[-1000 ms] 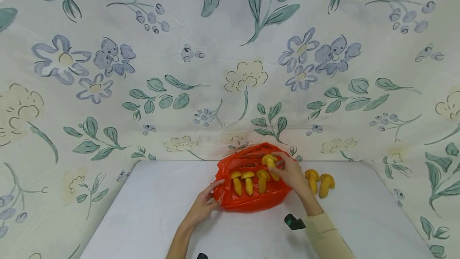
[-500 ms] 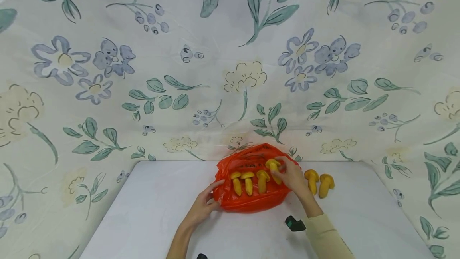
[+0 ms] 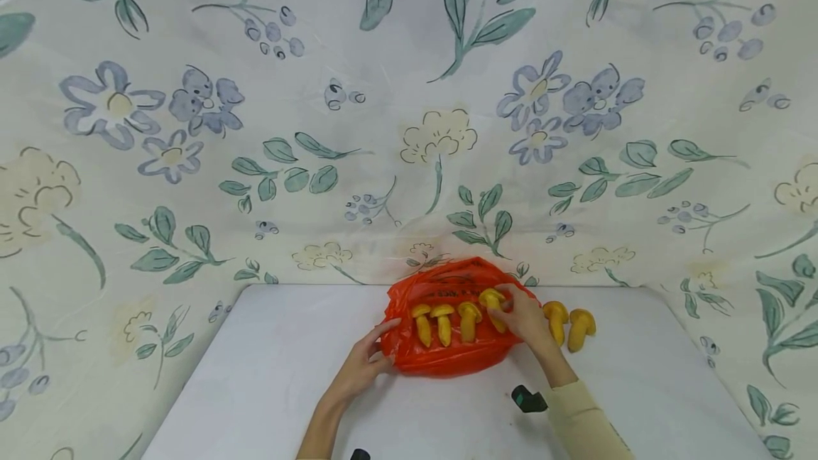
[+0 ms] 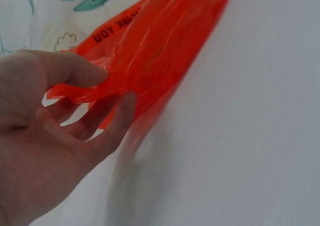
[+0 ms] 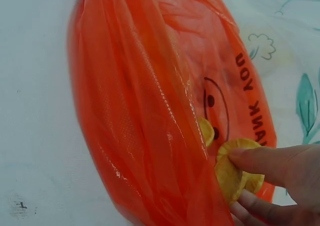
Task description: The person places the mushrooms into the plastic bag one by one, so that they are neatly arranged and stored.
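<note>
On the table lies a red plastic bag (image 3: pixel 447 363), mouth spread open, with printed letters inside. My left hand (image 3: pixel 359 369) grips its left edge, thumb above and fingertips under the plastic, as the left wrist view shows. A yellow mushroom (image 3: pixel 492 300) is pinched between the thumb and fingers of my right hand (image 3: pixel 525 314), at the right end of the bag's opening. To its left, several yellow mushrooms (image 3: pixel 469 321) stand side by side in the bag, caps up. In the right wrist view the bag's front wall hides most of them; one cap (image 5: pixel 206 131) shows.
Two more yellow mushrooms, a left one (image 3: pixel 557 319) and a right one (image 3: pixel 580 329), lie on the white table (image 3: pixel 287 346) right of the bag. A floral cloth (image 3: pixel 383 162) hangs behind the table. A dark wrist-camera piece (image 3: pixel 529 399) shows by the right forearm.
My right hand has carried the mushroom a little right and down, to the end of the row in the bag. The left hand keeps its place on the bag's edge.
</note>
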Demonstrator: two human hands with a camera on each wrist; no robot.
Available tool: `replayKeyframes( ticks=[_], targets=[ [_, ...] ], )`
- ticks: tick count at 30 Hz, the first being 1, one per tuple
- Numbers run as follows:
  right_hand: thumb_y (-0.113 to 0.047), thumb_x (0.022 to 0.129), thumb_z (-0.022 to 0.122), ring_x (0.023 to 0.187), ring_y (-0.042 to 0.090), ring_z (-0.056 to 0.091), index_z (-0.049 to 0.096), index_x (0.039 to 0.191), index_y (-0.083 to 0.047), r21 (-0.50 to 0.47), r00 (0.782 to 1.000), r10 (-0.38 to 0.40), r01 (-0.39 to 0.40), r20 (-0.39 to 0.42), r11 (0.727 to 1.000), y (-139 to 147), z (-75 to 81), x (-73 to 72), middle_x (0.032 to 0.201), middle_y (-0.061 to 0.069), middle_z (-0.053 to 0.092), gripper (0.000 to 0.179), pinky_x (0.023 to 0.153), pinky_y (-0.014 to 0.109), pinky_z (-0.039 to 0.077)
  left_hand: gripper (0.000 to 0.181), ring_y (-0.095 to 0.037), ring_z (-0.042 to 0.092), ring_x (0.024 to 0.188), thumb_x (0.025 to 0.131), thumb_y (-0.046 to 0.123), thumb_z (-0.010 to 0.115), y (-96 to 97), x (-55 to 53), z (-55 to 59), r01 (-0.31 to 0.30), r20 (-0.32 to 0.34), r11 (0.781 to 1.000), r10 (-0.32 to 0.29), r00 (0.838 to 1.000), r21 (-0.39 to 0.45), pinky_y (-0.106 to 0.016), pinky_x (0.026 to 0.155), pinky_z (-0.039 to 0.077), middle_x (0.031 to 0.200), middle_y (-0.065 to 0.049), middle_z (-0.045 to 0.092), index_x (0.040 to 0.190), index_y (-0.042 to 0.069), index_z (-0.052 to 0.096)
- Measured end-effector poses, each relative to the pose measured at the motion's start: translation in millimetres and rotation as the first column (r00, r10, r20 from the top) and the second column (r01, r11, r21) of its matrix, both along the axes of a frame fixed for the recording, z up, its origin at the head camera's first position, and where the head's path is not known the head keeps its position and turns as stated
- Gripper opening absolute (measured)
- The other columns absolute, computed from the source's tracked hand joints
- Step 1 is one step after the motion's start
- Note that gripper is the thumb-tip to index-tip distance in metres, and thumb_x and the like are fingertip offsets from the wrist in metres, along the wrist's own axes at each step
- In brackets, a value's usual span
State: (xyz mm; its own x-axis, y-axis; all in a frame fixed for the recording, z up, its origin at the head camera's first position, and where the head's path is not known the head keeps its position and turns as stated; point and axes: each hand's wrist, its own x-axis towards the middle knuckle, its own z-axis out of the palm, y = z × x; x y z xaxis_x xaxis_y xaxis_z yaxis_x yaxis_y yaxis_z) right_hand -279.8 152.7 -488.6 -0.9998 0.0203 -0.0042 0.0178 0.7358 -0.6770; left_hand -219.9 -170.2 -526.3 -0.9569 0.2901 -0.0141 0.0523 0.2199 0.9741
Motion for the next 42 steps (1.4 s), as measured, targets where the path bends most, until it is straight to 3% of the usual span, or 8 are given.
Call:
replayKeyframes(
  ticks=[28, 42],
  targets=[
    [-0.023, 0.087, 0.073, 0.071, 0.018, 0.056, 0.053, 0.132, -0.005, -0.013, 0.998, -0.007, 0.008, 0.057, 1.000, 3, -10.2, 5.5, 0.088, 0.009, 0.065, 0.052, 0.058, 0.023, 0.049, 0.061, -0.034, 0.054, 0.121, 0.090, 0.002, 0.062, 0.0, -0.4, 0.3, 0.002, 0.001, 1.000, -0.002, 1.000, -0.003, -0.033, 0.086, 0.059, 0.155, -0.013, 0.035, 0.145, 0.022, 0.046],
    [-0.023, 0.087, 0.074, 0.072, 0.017, 0.058, 0.055, 0.130, -0.003, -0.013, 0.997, -0.004, 0.005, 0.077, 1.000, 6, -12.2, 5.0, 0.086, 0.008, 0.067, 0.051, 0.065, 0.026, 0.053, 0.061, -0.034, 0.055, 0.121, 0.090, 0.001, 0.061, 0.3, 1.1, 1.6, -0.007, -0.001, 1.000, 0.007, 1.000, -0.012, -0.034, 0.086, 0.059, 0.156, -0.012, 0.035, 0.145, 0.022, 0.046]
  ],
)
